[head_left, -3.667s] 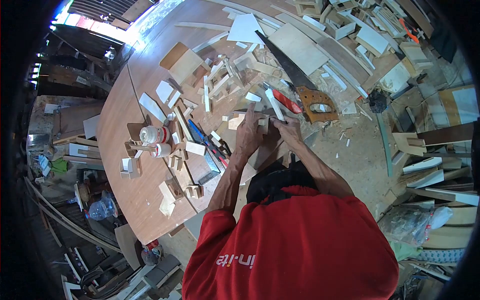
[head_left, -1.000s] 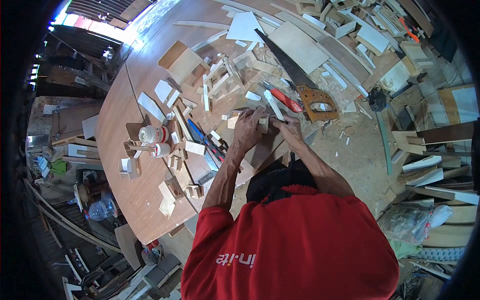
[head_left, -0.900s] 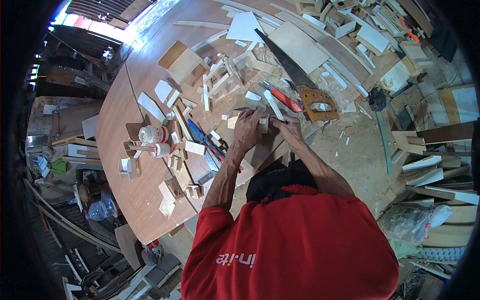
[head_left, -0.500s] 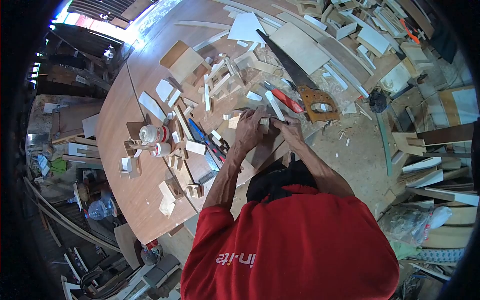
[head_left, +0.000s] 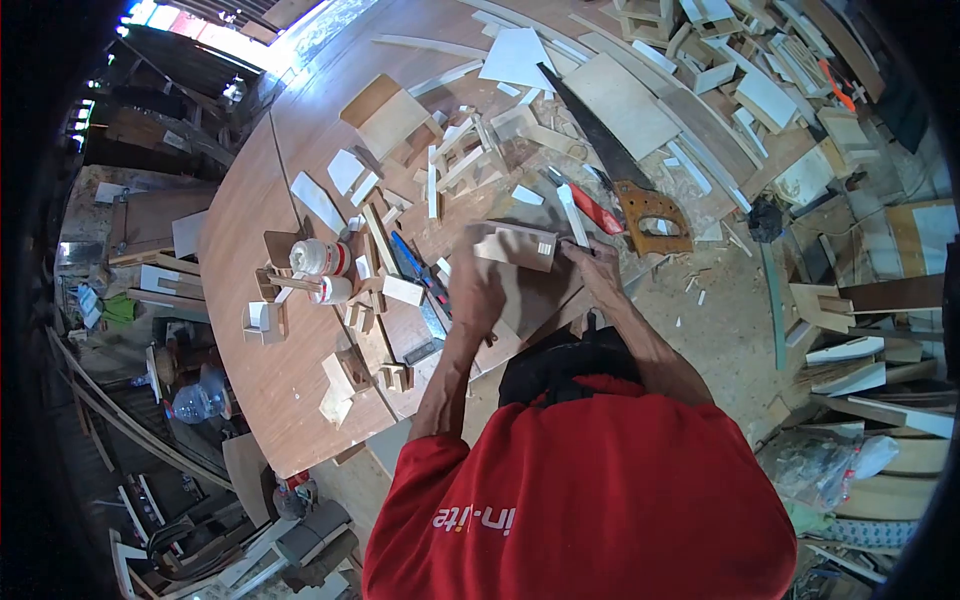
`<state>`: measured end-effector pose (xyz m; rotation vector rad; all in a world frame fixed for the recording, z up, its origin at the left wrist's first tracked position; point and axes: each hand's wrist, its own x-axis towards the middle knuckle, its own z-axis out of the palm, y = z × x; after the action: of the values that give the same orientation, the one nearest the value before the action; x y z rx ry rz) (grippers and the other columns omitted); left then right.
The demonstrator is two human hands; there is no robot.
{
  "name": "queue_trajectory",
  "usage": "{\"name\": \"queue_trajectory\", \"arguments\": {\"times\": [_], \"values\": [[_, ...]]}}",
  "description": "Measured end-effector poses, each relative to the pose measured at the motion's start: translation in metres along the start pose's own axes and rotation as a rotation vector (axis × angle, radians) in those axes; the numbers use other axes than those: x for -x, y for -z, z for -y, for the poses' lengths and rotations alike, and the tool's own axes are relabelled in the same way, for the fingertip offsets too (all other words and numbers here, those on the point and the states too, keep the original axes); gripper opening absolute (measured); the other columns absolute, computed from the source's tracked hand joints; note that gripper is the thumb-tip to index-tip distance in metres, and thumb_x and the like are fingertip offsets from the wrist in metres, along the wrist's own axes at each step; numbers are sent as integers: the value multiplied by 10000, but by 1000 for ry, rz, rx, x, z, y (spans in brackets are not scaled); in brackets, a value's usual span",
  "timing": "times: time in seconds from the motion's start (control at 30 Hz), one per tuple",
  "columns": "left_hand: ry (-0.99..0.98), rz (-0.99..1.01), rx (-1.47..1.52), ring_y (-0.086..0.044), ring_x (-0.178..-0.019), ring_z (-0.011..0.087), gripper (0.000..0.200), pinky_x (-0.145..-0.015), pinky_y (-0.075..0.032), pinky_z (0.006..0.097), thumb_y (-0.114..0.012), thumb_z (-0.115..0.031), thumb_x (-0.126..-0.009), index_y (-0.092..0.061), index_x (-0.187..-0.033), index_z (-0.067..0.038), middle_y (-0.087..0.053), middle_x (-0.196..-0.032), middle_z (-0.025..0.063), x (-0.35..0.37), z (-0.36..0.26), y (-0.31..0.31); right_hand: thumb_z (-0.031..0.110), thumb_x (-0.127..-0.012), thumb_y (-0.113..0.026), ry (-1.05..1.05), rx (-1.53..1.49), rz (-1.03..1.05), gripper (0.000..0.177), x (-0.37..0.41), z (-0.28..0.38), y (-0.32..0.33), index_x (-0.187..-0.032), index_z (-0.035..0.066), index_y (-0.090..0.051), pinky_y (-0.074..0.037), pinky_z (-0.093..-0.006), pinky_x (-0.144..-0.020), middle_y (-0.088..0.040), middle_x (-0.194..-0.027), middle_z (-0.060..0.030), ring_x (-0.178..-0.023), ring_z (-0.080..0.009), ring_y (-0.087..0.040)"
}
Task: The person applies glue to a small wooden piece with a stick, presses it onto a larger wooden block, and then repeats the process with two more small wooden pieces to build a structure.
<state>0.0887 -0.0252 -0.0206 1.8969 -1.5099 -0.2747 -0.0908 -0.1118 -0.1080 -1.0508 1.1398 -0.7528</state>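
Observation:
My left hand is blurred by motion at the left end of a wooden block near the table's front edge; its fingers are smeared. To the block's right, my right hand has its fingers closed round the lower end of a pale-bladed tool, which points up and away. Just beyond lie a red-handled tool and a handsaw with a perforated wooden handle. Left of my left hand are a blue pen-like tool and a metal square.
White glue jars stand on the brown table at the left. Small wood offcuts and an open wooden box lie beyond my hands. Boards and pieces are piled at the upper right. A green strip lies at the right.
My left hand has moved left and down, uncovering more of the block. My right hand still holds the pale-bladed tool. The whole view has shifted slightly.

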Motion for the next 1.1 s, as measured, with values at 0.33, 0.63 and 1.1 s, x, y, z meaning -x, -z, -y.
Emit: {"name": "queue_trajectory", "arguments": {"times": [0.33, 0.63, 1.1], "values": [[331, 22, 380, -608, -1020, 300, 713, -818, -524, 380, -628, -16, -828, -198, -1397, -1, -549, -1179, 250, 1, 78, -23, 148, -820, -679, 28, -84, -19, 240, 6, 1, -10, -1025, 26, -698, -452, -255, -663, -669, -871, -22, -763, -91, -568], [370, 21, 321, -665, -899, 315, 739, -762, -546, 375, -638, -20, -799, -188, -1383, 19, -639, -1033, 243, 5, 67, -22, 157, -808, -683, -52, -74, -138, 240, 1, 5, -8, -1025, 57, -709, -445, -240, -641, -639, -829, 3, -711, -77, -532], [103, 157, 193, -605, -1087, 332, 546, -923, -474, 381, -649, -47, -796, -453, -1305, -58, -634, -1172, 113, -22, 71, -10, 182, -794, -725, -99, -53, -150, 205, 3, 12, -5, -978, 92, -713, -339, -233, -461, -589, -734, 52, -566, -44, -435]]}}
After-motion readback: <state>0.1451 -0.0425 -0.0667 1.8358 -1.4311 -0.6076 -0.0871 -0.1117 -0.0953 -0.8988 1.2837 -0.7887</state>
